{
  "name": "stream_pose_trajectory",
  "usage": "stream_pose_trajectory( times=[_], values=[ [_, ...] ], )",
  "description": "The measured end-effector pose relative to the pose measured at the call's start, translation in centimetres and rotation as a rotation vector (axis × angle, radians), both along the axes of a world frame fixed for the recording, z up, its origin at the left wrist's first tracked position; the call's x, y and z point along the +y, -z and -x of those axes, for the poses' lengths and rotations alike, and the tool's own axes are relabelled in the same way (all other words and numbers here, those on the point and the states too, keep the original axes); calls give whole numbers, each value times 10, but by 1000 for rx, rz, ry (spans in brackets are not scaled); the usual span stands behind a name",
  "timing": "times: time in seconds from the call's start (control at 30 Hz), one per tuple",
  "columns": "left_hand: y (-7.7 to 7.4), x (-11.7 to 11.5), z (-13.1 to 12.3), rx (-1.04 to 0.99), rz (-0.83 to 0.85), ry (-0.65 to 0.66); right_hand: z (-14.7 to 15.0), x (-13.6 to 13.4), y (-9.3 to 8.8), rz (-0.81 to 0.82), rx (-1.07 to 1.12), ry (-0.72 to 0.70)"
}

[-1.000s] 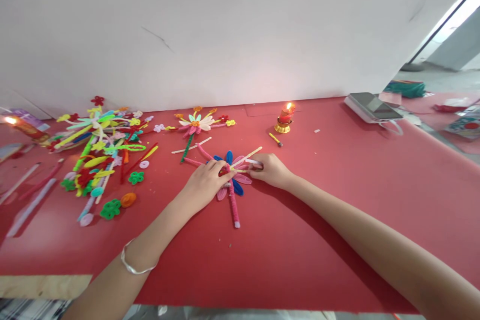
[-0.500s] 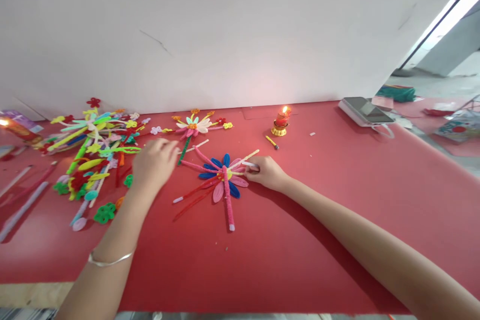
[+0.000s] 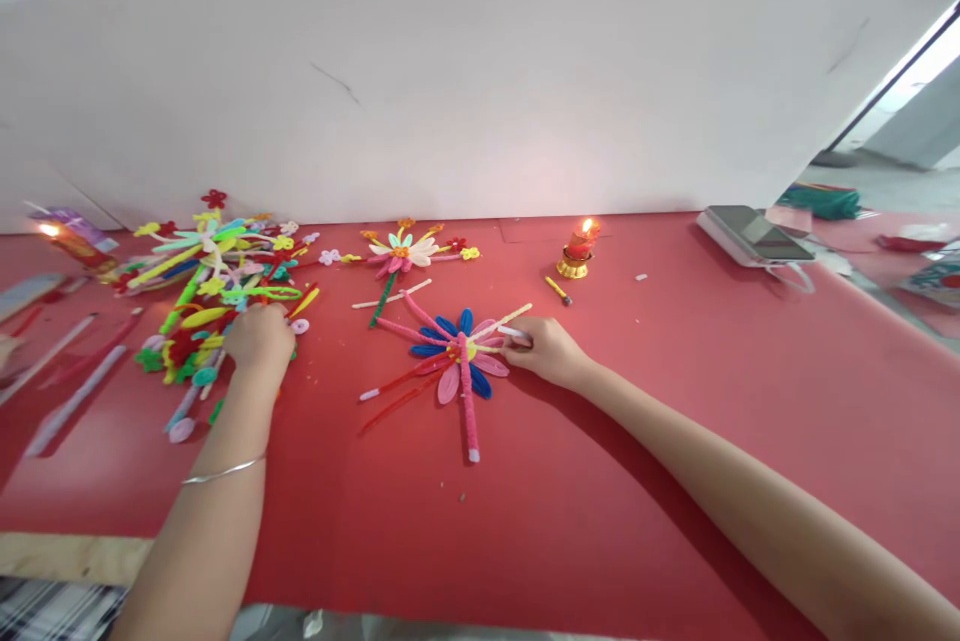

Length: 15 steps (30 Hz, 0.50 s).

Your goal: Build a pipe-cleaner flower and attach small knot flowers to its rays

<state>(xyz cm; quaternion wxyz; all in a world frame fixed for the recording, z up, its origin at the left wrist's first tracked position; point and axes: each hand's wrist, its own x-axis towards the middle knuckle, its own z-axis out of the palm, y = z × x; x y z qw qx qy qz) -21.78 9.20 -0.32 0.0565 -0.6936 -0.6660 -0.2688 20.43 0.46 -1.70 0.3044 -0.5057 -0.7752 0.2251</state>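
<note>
My right hand (image 3: 546, 351) is closed around a short white stick (image 3: 514, 332), at the right side of a pipe-cleaner flower. That flower (image 3: 448, 384) has blue and pink petals, a yellow centre and long pink, red and cream stems, and lies flat on the red table. My left hand (image 3: 260, 341) is down in a heap of colourful pipe-cleaner flowers (image 3: 202, 261). Its fingers point away from me and are mostly hidden. A smaller flower (image 3: 405, 251) with white and pink petals and a green stem lies behind the blue and pink one.
A lit red candle (image 3: 581, 246) in a gold holder stands behind, a pencil stub (image 3: 558, 291) beside it. Another lit candle (image 3: 75, 246) leans at far left. A device with a cable (image 3: 757, 236) lies back right. A white panel (image 3: 480, 81) closes off the rear. Part of another hand (image 3: 6, 353) shows at left.
My left hand has moved left and lowered from near the green stem to the heap of flowers. My right hand stays at the blue and pink flower. The view has shifted slightly.
</note>
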Motion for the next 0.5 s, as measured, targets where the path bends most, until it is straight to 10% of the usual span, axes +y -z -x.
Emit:
stream_pose_trajectory(
  times=[0.1,0.5],
  values=[
    [0,-5,-4,2,-59,-196,0,0,-1,12,-4,3],
    [-26,-7,-49,28,-65,-51,-1,1,1,-39,-9,20]
  ],
)
